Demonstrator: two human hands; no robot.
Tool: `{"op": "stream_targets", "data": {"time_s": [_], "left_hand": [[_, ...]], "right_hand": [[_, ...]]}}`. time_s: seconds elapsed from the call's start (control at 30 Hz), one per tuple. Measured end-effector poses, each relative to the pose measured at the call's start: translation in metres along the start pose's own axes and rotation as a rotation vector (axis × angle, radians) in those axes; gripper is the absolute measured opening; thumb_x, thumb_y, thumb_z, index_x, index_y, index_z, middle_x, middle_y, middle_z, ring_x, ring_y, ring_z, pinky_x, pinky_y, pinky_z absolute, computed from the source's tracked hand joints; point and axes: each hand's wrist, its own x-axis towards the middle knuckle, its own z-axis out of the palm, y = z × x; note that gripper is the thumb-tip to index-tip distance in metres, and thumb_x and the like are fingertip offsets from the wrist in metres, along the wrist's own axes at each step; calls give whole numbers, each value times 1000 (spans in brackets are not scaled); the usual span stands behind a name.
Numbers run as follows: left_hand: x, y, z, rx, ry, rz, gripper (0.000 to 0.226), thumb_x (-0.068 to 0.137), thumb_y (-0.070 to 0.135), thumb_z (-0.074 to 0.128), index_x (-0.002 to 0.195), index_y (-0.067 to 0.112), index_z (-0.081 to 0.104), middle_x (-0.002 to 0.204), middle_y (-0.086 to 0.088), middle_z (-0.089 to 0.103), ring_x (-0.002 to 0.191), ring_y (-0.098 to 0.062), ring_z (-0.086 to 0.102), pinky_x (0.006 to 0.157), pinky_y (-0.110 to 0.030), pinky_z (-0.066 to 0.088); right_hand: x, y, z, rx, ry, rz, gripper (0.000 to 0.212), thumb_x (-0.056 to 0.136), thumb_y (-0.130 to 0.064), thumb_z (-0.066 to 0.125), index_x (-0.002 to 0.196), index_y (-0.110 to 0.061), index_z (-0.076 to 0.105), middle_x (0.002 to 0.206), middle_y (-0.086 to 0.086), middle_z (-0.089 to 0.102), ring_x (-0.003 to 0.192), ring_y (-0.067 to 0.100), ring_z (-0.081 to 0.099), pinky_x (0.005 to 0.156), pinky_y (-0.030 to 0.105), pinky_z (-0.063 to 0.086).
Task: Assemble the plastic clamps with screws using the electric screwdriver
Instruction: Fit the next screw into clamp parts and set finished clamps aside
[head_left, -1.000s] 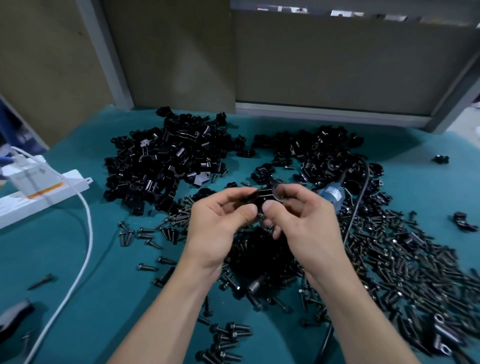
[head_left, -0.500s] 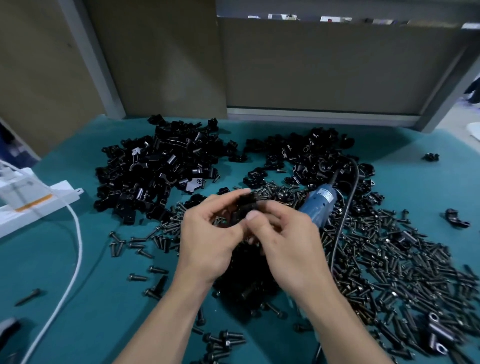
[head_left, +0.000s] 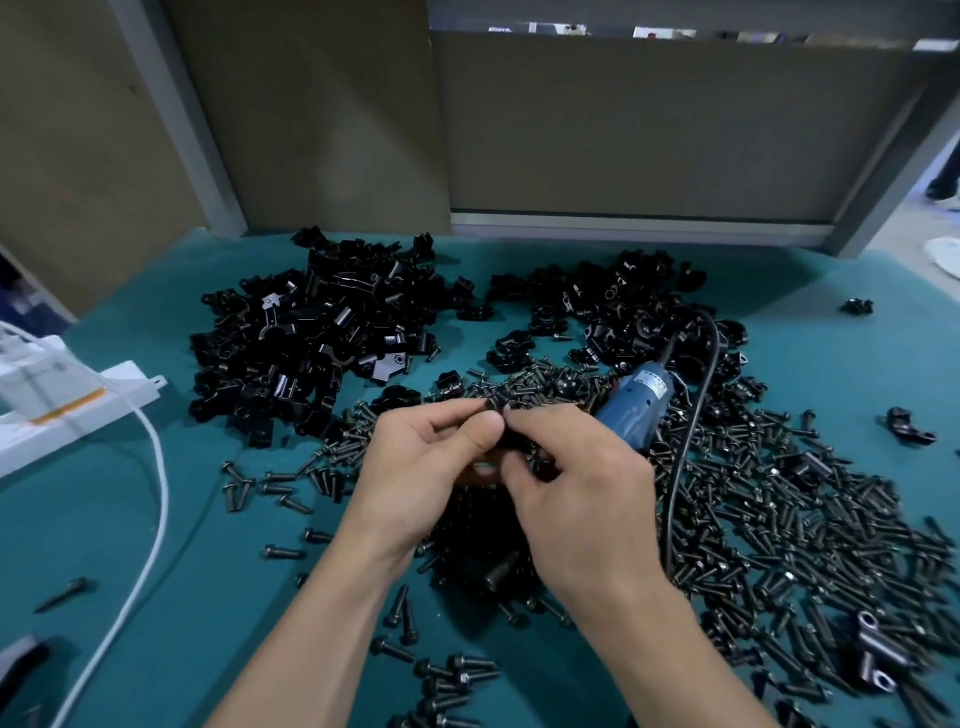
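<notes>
Black plastic clamp (head_left: 514, 441) is pinched between the left hand (head_left: 431, 467) and the right hand (head_left: 576, 493). A screw is probably being fitted. Next, the blue electric screwdriver (head_left: 636, 410) must be picked up.

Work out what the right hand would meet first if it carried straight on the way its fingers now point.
The right hand points up-left at the black plastic clamp it pinches, so that comes first. Directly beyond is the left hand, gripping the same clamp, though depth there is unclear.
</notes>
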Motion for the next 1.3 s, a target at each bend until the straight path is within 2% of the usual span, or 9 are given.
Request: {"op": "stream_targets", "data": {"time_s": [0.2, 0.4, 0.57, 0.67, 0.83, 0.9, 1.1, 1.17, 1.3], "left_hand": [[2, 6, -12, -153, -121, -1, 34, 90, 46, 70, 110, 21, 82, 107, -12, 80, 94, -21, 77, 78, -28, 61], [4, 0, -7, 150, -26, 48, 26, 94, 46, 65, 105, 32, 83, 121, 8, 74, 115, -13, 69, 99, -33, 53], [1, 3, -10, 77, -196, -125, 32, 94, 49, 61, 116, 33, 79, 104, -1, 81, 84, -14, 78, 75, -21, 60], [3, 2, -8, 14, -191, -180, 25, 98, 30, 62, 115, 39, 79, 114, 2, 80, 98, -11, 77, 76, -19, 59], [8, -7, -3, 171, 89, -109, 30, 104, 7, 59, 97, 26, 82, 92, -1, 82, 85, -14, 79, 74, -23, 63], [10, -8, -7, 225, 173, -80, 22, 107, 10, 55, 97, 19, 73, 83, -2, 80, 70, -16, 76, 69, -25, 64], [7, -9, -14, 519, 252, 6, 11, 107, 35, 51, 97, 32, 54, 80, 17, 75, 52, -6, 61, 53, -22, 50], [6, -7, -15, 537, 261, -4, 13, 102, 51, 49, 98, 39, 53, 82, 21, 75, 56, -12, 64, 60, -35, 53], [4, -6, -17, 505, 248, 20, 24, 102, 60, 42, 87, 43, 52, 79, 13, 76, 52, -18, 56, 61, -48, 53]], "right_hand": [[13, 7, -9, 442, -319, 302, 27, 93, -28, 75, 110, -47, 68, 96, -24, 76, 92, -2, 71, 80, 13, 53], [11, 12, -2, 558, -166, 446, 23, 88, -17, 82, 105, -32, 78, 78, -6, 77, 62, 15, 71, 64, 30, 62], [8, 12, -3, 412, -192, 397, 29, 86, -20, 83, 111, -34, 78, 90, -25, 76, 84, -2, 72, 76, 13, 55], [11, 10, -5, 161, -372, 256, 29, 84, -30, 83, 110, -41, 76, 92, -22, 69, 87, -5, 63, 75, 8, 48], [56, 22, -12, 0, -321, 317, 16, 90, -26, 73, 103, -34, 80, 84, -22, 73, 60, -1, 67, 54, 9, 51], [97, 38, -5, -220, -311, 312, 25, 94, -16, 63, 107, -30, 80, 97, -7, 78, 67, 7, 70, 65, 22, 60], [165, 61, 52, -571, -891, 117, 58, 101, 2, 46, 154, -22, 47, 155, 8, 50, 109, 21, 65, 79, 22, 52], [167, 67, 65, -652, -910, 50, 51, 101, 0, 51, 149, -18, 51, 151, 9, 51, 124, 26, 59, 88, 28, 47], [171, 72, 68, -547, -770, 180, 21, 91, -4, 70, 106, -19, 67, 104, 4, 67, 99, 27, 64, 77, 31, 52]]}}
